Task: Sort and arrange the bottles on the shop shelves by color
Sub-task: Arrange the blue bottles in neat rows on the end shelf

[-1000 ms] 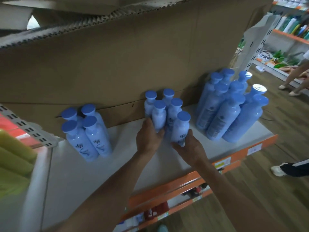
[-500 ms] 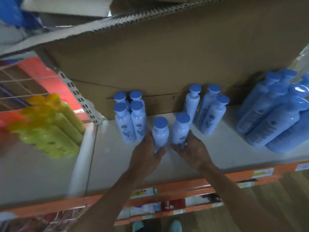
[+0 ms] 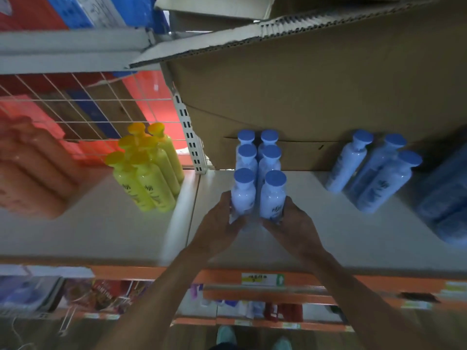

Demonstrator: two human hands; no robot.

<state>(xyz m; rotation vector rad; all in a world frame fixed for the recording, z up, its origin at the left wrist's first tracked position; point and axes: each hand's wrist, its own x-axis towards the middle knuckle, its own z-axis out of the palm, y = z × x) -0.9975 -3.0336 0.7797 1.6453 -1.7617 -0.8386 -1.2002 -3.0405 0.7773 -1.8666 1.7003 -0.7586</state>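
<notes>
Two pale blue bottles with blue caps stand upright at the front of a blue group on the white shelf (image 3: 328, 238). My left hand (image 3: 219, 223) grips the left bottle (image 3: 243, 195) near its base. My right hand (image 3: 290, 223) grips the right bottle (image 3: 273, 198) the same way. Directly behind them stand several matching blue bottles (image 3: 260, 152) in two rows. Three more blue bottles (image 3: 374, 170) stand apart to the right.
Several yellow bottles (image 3: 149, 170) stand on the neighbouring shelf at left, with blurred orange-pink bottles (image 3: 32, 173) further left. A large cardboard box (image 3: 316, 92) overhangs the back of the shelf. Larger blue bottles (image 3: 444, 198) are blurred at the far right. Lower shelves with orange edges (image 3: 252, 276) lie below.
Both hands have carried the two front bottles leftward, from the middle group to the front of the left blue group. The view has swung left, bringing the yellow bottles into sight.
</notes>
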